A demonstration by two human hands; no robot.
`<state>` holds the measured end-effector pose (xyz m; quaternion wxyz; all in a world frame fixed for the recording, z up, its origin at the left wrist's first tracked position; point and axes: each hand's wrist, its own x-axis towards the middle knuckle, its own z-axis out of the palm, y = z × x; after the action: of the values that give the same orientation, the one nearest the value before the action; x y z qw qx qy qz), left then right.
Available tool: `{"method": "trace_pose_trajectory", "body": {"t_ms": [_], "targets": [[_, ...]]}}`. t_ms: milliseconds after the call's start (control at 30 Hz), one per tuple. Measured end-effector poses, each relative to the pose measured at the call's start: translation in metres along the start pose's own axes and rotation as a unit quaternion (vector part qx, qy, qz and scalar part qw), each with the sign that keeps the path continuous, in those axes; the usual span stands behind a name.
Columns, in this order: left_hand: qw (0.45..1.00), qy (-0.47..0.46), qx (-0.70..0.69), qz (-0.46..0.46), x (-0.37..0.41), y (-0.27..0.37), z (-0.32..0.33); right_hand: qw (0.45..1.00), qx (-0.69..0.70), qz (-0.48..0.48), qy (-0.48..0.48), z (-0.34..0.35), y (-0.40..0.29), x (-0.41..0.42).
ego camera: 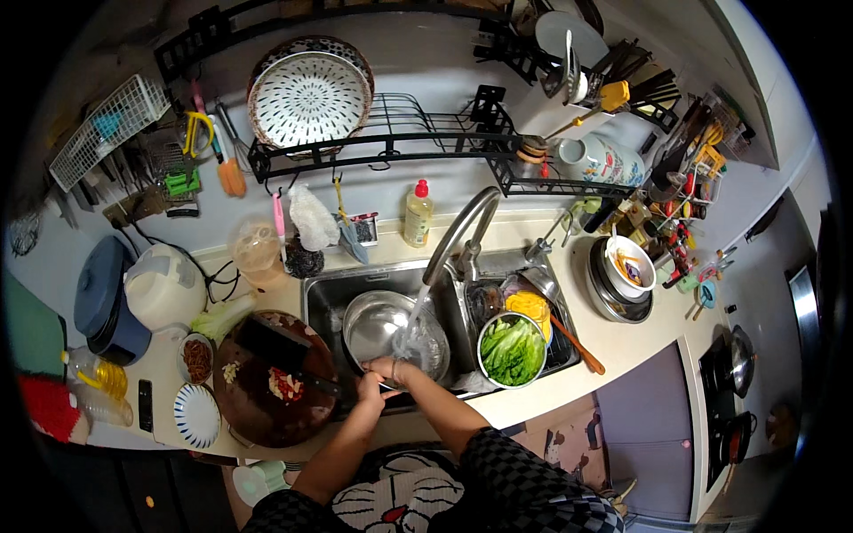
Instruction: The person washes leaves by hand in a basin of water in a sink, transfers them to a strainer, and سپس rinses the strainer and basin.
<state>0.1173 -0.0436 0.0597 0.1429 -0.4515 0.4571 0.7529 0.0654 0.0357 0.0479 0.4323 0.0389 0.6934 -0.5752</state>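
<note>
Both my hands are at the near rim of a steel bowl (373,318) in the left sink basin. My left hand (373,388) grips the rim from the near side, and my right hand (390,370) lies against it with its fingers over the rim. Water runs from the curved faucet (460,223) into the bowl, where it splashes. Right of the bowl, a steel pot of green leaves (513,350) stands over the other basin. To the left, a cleaver (276,343) lies on a round wooden chopping board (266,420) beside chopped red and pale pieces (285,386).
A striped plate (197,416), a small bowl of brown strips (196,360) and a phone (144,405) lie left of the board. A wooden-handled ladle (578,343) juts over the counter. Stacked bowls (620,306) stand at right. A black rack (400,146) hangs above the sink.
</note>
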Motion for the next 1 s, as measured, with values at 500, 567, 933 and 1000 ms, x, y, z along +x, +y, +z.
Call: {"method": "trace_pose_trajectory", "body": {"t_ms": [500,567,933,1000], "targets": [[0.976,0.032,0.212,-0.032,0.06,-0.02,-0.01,0.892,-0.437,0.11,0.021,-0.022,0.06,-0.056],[0.957,0.022,0.287,-0.04,0.052,-0.022,0.002,0.903,-0.416,0.102,0.039,-0.03,0.068,-0.066],[0.892,0.083,0.416,0.157,0.096,-0.04,-0.017,0.9,-0.374,-0.081,0.209,-0.028,0.073,-0.075],[0.841,0.129,0.472,0.231,0.073,-0.056,-0.001,0.895,-0.365,-0.076,0.245,-0.034,0.091,-0.077]]}}
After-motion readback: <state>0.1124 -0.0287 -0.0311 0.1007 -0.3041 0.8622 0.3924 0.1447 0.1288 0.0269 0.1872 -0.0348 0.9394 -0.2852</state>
